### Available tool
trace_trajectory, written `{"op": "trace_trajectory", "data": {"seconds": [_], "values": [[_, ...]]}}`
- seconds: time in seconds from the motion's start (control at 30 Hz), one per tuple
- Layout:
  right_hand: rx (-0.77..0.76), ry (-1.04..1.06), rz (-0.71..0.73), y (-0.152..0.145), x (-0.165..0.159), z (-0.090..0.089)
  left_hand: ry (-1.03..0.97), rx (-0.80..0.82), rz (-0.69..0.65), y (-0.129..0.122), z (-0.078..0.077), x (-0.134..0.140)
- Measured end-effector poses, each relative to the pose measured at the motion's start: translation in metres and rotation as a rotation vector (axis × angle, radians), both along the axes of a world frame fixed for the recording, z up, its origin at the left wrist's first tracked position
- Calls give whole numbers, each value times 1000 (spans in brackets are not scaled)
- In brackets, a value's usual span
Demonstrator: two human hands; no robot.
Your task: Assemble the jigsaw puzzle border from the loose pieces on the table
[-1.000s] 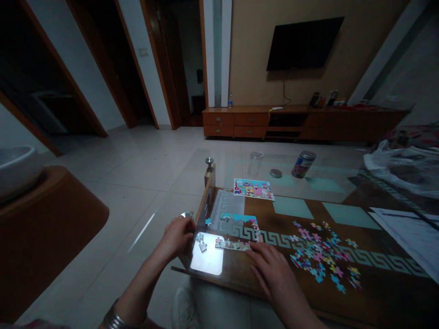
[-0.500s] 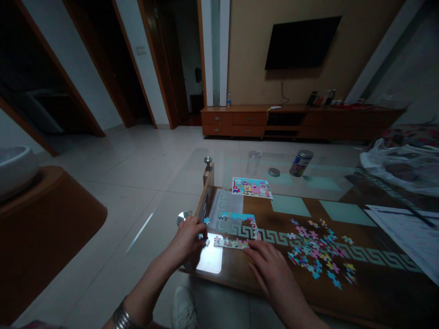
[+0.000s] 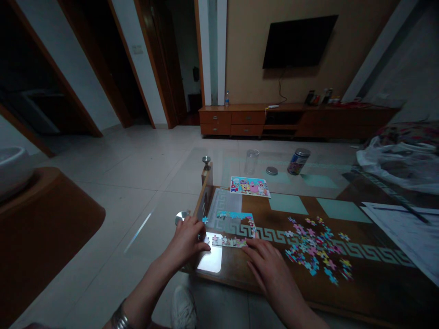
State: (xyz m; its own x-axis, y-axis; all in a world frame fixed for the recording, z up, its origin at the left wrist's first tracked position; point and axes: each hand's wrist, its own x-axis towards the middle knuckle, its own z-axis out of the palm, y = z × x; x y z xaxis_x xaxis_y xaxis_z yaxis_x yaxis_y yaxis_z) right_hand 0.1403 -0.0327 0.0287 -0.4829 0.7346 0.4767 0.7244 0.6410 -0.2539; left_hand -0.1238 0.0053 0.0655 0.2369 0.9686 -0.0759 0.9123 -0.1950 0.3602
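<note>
My left hand (image 3: 188, 241) is at the left end of the table, its fingers curled and its thumb stretched to the right. Between thumb and fingertips is a small pale puzzle piece (image 3: 206, 239), beside the left end of the bottom strip. Partly joined puzzle edging (image 3: 226, 241) forms a bottom row, a right side and a blue top row. My right hand (image 3: 267, 261) lies with fingers extended, fingertips at the edging's lower right corner. A loose blue piece (image 3: 205, 220) sits just above my left fingers. Farther right spreads a pile of loose puzzle pieces (image 3: 312, 249).
Behind the edging lies a colourful cartoon picture card (image 3: 250, 186). A clear cup (image 3: 252, 161), a round metal lid (image 3: 272, 171) and a printed tin (image 3: 298, 161) stand farther back on the glass table. Papers (image 3: 401, 233) and a plastic bag (image 3: 394, 164) are at the right.
The left thumb has extended to the right, and the pale piece has shifted slightly up, nearer level with the bottom strip. My right hand stays at the corner. The view has shifted slightly.
</note>
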Motion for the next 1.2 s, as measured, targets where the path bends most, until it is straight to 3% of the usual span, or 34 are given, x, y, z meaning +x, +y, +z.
{"op": "trace_trajectory", "data": {"seconds": [0.43,1.2], "values": [[-33,12,-15,-2,0,1,-14,65,-83,6,-17,3],[-36,-4,-23,-2,-2,4,-63,82,-183,8,-21,8]]}}
